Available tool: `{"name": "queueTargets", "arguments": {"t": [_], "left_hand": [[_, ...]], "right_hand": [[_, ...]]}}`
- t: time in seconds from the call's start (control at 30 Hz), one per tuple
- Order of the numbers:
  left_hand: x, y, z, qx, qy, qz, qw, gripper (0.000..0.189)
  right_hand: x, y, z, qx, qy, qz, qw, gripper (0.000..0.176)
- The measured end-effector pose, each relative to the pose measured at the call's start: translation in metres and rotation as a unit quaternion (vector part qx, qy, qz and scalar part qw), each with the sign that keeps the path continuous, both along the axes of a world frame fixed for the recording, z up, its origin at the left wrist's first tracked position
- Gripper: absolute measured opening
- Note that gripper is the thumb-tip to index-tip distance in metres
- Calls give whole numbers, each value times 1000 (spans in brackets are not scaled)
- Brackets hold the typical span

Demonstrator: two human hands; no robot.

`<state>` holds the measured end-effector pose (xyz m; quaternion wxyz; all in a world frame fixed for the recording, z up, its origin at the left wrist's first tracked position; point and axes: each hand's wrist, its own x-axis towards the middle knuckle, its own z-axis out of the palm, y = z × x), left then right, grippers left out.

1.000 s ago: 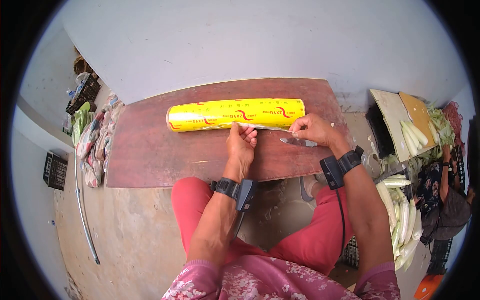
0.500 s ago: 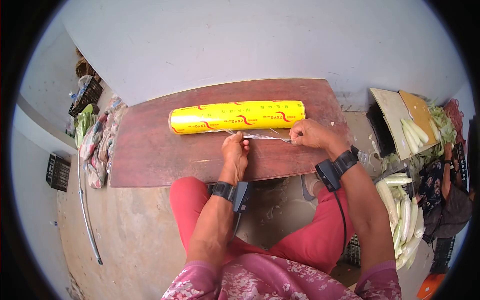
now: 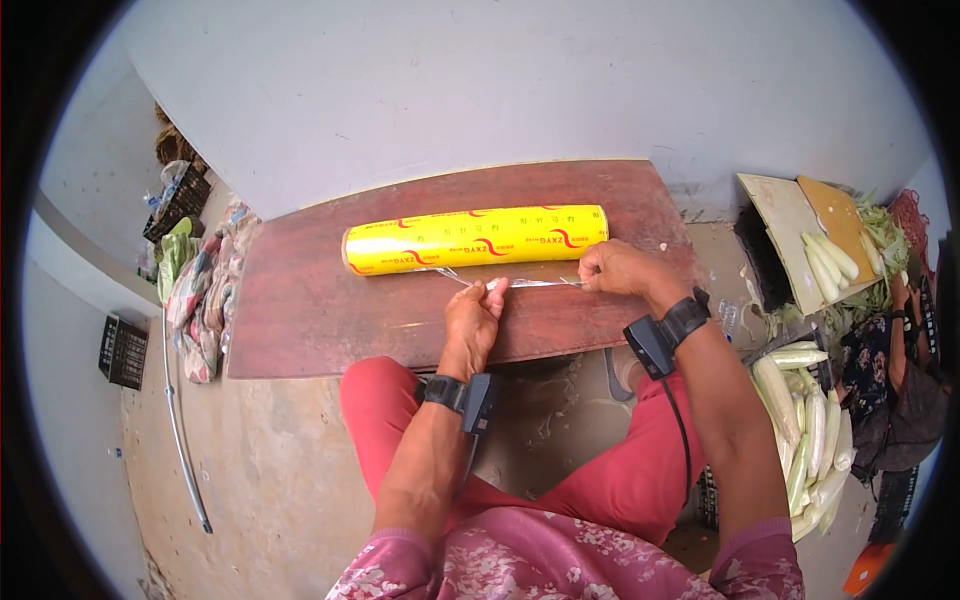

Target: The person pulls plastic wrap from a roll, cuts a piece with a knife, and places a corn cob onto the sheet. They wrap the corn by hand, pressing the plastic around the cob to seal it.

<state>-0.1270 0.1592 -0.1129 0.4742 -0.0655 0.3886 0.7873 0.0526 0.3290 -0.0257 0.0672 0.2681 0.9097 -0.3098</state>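
Note:
A yellow roll of cling film [image 3: 478, 240] with red print lies lengthwise on the dark red wooden table [image 3: 300, 320]. In front of it, a gathered edge of clear cling film [image 3: 540, 284] is stretched between my two hands. My left hand [image 3: 474, 318] is closed, pinching this film with thumb and fingertips near the middle of the roll. Close to the roll's right end, my right hand [image 3: 622, 270] pinches the other end of the gathered film. A thin strand of film runs from the roll to my left fingers.
At the right, long pale green vegetables [image 3: 805, 430] are piled, and more lie on a board [image 3: 775, 230]. Another person [image 3: 895, 370] sits beside them. A folded patterned cloth [image 3: 205, 300], a metal pole [image 3: 180, 440] and a black crate [image 3: 122, 350] are at the left.
My left hand has shifted slightly right and its fingers have moved along the film. The roll has turned a little, its print sitting lower. My right hand stays nearly in place.

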Motion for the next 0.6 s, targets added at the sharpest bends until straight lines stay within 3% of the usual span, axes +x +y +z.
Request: {"name": "queueTargets", "arguments": {"t": [0.23,0.6], "left_hand": [[2,-1,-3,10,31,-19,999,7],[-8,4,3,9,-10,-137,990,8]], "right_hand": [[1,-2,1,6,1,-5,1000,11],[0,-3,1,20,55,-12,998,8]]}}
